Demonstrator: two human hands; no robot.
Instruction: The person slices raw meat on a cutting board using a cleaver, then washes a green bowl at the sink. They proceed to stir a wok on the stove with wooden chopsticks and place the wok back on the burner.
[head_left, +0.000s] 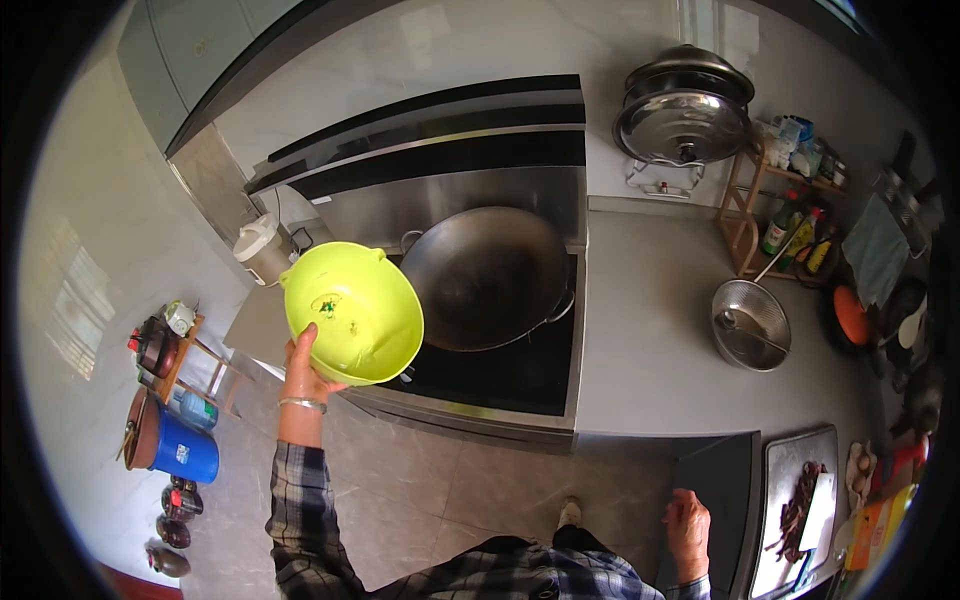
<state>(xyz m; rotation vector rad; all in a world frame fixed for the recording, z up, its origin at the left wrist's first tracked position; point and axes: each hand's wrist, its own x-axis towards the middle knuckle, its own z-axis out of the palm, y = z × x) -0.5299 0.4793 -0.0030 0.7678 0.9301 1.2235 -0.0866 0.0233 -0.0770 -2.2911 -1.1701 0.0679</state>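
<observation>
My left hand (306, 369) grips the near rim of a lime-green plastic bowl (375, 315), thumb inside and fingers underneath. The bowl is tilted so its inside shows, with small dark green bits on the bottom. It is held up in front of the stove, left of a large dark wok (487, 277) that sits on the black cooktop (487, 382). My right hand (688, 521) hangs low at the right with curled fingers, beside the counter's edge; whether its fingers are fully closed is unclear, and nothing shows in it.
A metal strainer basket (750, 324) stands on the right counter (645, 322). Further right lie a cleaver (817, 514) and dark strips of food (791, 517) on a cutting board (772, 480). Bottles stand in a wooden rack (742, 225). A blue bucket (187, 446) stands at the left wall.
</observation>
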